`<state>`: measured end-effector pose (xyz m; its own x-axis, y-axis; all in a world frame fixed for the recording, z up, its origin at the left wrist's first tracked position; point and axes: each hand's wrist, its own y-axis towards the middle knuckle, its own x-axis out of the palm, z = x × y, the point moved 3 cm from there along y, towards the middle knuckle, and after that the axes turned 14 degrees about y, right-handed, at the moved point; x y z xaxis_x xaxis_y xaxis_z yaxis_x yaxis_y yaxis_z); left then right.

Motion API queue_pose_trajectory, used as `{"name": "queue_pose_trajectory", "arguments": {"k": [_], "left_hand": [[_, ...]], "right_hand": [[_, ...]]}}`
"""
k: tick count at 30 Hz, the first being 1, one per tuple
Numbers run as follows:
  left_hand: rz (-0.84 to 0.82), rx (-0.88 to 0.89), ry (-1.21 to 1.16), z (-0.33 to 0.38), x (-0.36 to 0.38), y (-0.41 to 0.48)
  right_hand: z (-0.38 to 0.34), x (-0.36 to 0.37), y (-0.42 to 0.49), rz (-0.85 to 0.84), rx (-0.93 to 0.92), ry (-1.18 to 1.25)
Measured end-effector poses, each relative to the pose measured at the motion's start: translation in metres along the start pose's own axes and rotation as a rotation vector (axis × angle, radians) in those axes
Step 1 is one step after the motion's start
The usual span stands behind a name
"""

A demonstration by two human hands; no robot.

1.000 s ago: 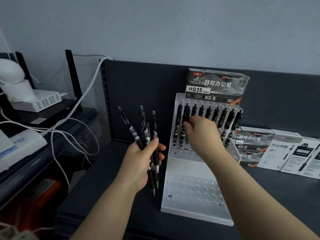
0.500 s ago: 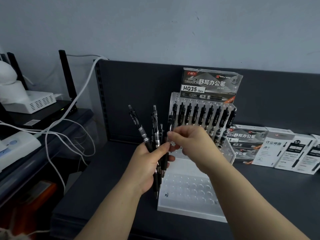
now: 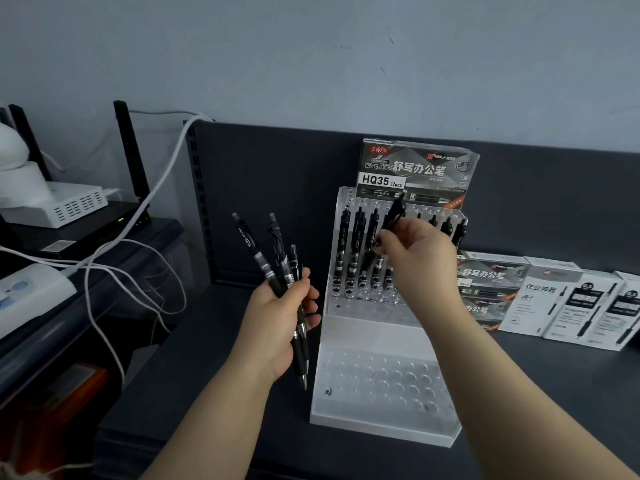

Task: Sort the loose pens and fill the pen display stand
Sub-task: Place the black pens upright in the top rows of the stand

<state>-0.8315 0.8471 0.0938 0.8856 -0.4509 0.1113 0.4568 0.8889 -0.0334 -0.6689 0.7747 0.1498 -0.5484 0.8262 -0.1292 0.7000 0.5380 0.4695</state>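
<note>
Pinching one black pen (image 3: pixel 396 214) mid-barrel, right hand (image 3: pixel 419 261) had its fingers curled round it. Clicker end up, tip down, long axis near vertical with a slight lean right, just in front of the upper rack of the display stand (image 3: pixel 381 403). Left hand (image 3: pixel 277 323) gripped a fan of loose pens (image 3: pixel 273 258) (three clear, maybe a fourth), clickers up-left, tips down. Couldn't count the racked pens (image 3: pixel 343 244), hand blocked some; all stood upright. One HQ35 box (image 3: pixel 415 171) sat on top.

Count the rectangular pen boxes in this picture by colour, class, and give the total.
Dark grey printed pen boxes: 3, one at the top of the clear plastic display stand, two lying right of it.
White printed pen boxes: 3, the last cut by the frame edge.
Total: 6
</note>
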Motion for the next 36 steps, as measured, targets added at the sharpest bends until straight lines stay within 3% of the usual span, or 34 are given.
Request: {"name": "queue_pose_trajectory", "arguments": {"k": [11, 24, 28, 32, 36], "left_hand": [[-0.056, 0.088, 0.02, 0.003, 0.002, 0.002], [-0.013, 0.051, -0.051, 0.007, 0.01, -0.001], [-0.047, 0.001, -0.152, 0.007, 0.014, -0.004], [-0.13, -0.017, -0.164, 0.007, 0.025, -0.006], [-0.154, 0.014, -0.106, 0.009, 0.035, -0.011]], "right_hand": [[0.01, 0.014, -0.003, -0.1, -0.066, -0.361], [0.01, 0.018, 0.002, -0.191, 0.01, -0.481], [-0.001, 0.01, -0.018, -0.17, -0.04, -0.299], [-0.005, 0.021, -0.051, -0.502, 0.131, 0.038], [0.002, 0.016, -0.054, -0.59, 0.29, 0.225]]}}
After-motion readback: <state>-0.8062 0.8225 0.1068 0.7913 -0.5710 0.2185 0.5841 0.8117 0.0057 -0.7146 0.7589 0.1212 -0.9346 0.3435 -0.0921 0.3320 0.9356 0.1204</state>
